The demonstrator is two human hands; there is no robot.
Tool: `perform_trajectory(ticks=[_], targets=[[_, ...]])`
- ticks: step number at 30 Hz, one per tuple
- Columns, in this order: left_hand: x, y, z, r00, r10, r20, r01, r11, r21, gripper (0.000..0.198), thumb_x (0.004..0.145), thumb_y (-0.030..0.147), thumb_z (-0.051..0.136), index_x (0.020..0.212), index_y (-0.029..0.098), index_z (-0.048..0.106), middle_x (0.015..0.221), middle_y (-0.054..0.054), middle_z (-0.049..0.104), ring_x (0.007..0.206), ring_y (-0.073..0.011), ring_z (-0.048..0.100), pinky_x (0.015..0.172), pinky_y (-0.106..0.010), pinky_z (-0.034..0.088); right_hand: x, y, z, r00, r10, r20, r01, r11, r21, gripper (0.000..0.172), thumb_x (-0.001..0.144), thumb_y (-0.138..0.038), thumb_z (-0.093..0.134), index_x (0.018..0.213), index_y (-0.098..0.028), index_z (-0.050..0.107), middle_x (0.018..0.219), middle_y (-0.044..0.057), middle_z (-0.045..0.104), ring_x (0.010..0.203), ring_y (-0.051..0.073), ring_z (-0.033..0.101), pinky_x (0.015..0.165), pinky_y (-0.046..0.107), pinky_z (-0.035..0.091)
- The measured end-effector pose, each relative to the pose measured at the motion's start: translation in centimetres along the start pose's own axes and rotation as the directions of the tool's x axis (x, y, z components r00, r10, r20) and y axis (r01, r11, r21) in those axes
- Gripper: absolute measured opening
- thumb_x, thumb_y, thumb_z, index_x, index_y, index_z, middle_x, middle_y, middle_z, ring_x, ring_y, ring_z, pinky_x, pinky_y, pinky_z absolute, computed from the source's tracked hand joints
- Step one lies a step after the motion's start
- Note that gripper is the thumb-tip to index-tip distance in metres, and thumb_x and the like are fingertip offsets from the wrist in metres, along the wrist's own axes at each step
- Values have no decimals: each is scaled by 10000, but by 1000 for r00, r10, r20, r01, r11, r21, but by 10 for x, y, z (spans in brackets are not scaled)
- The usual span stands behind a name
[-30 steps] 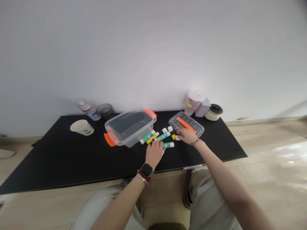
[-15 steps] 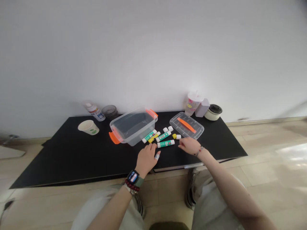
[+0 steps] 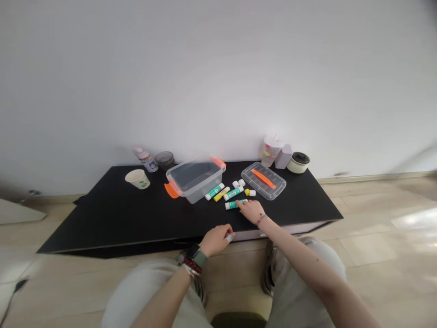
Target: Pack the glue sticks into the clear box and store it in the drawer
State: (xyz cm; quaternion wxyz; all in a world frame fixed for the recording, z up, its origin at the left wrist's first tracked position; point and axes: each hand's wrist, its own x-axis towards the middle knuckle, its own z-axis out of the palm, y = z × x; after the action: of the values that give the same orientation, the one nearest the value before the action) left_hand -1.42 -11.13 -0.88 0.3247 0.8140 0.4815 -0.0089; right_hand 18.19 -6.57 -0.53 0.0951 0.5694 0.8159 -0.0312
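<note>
Several glue sticks [image 3: 233, 193] with green or yellow bodies and white caps lie on a black mat [image 3: 136, 214] beside a clear plastic box [image 3: 195, 178] with orange latches. My left hand [image 3: 216, 239] is drawn back to the mat's near edge, closed round a small white cap-like piece. My right hand [image 3: 251, 210] rests on the mat with its fingers on the nearest green glue stick [image 3: 234, 204]. The box's clear lid [image 3: 263, 180], with an orange handle, lies to the right of the sticks.
A paper cup [image 3: 138, 178], a small bottle [image 3: 145, 159] and a dark glass [image 3: 165, 160] stand at the back left. A plastic drink cup [image 3: 269, 151], a white carton [image 3: 283, 156] and a lidded bowl [image 3: 298, 162] stand at the back right by the wall. Tiled floor surrounds the mat.
My left hand pulled back from the glue sticks toward me, holding a small white piece. My right hand moved left from the lid to the nearest green stick. The camera backed away.
</note>
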Motion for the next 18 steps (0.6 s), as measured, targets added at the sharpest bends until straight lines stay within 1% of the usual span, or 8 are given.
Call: perform_trajectory(ticks=[3,6,10,12,14,16,18], targets=[[-2,-2,0,1000,3,0,-3,999,-49,202,922,336,468,929,217,630,890,-39,714,807,-188,653,678,-261,410,19,10,0,1000,-9,8,9,1000,-18,433,990,-137,304,1382,-242,458,1100,154,690,978,248,665,773,346,483],[-5,-5,0,1000,0,-4,0,998,-69,189,917,316,470,922,217,631,897,-44,717,812,-193,656,687,-265,414,30,19,1,1000,10,-6,-10,1000,-20,446,980,-117,284,1368,-229,474,1109,185,676,968,262,663,757,364,490],[-5,-9,2,1000,-5,-6,5,999,-47,173,909,311,481,913,220,628,893,-43,712,808,-195,651,684,-268,406,37,27,0,999,50,-14,-51,998,-21,458,979,-109,275,1393,-216,441,1117,191,665,972,256,663,772,357,494],[-3,-10,2,1000,-1,-17,0,999,-45,170,910,307,474,915,223,621,875,-36,703,797,-189,643,674,-264,396,34,29,-2,998,67,-18,-67,998,-20,465,979,-105,269,1406,-209,420,1117,190,664,984,254,665,774,342,494],[-3,-11,1,999,1,-37,-4,998,-58,169,913,311,466,922,225,610,844,-29,688,782,-184,633,663,-260,388,25,29,-5,997,71,-22,-71,997,-10,453,978,-109,281,1396,-202,429,1119,189,666,982,251,669,773,328,495],[-2,-12,-2,998,2,-56,-6,996,-83,167,915,321,464,926,222,597,816,-24,670,769,-180,625,662,-256,387,10,27,-9,999,46,-12,-46,999,12,390,981,-151,327,1332,-190,491,1105,177,678,973,250,675,774,321,495],[-3,-13,-4,998,-2,-66,-6,993,-114,168,917,332,463,927,216,584,799,-22,654,755,-175,617,663,-252,389,-9,24,-12,998,-21,52,18,999,44,297,972,-233,411,1216,-191,576,1071,150,699,968,259,682,772,322,497]])
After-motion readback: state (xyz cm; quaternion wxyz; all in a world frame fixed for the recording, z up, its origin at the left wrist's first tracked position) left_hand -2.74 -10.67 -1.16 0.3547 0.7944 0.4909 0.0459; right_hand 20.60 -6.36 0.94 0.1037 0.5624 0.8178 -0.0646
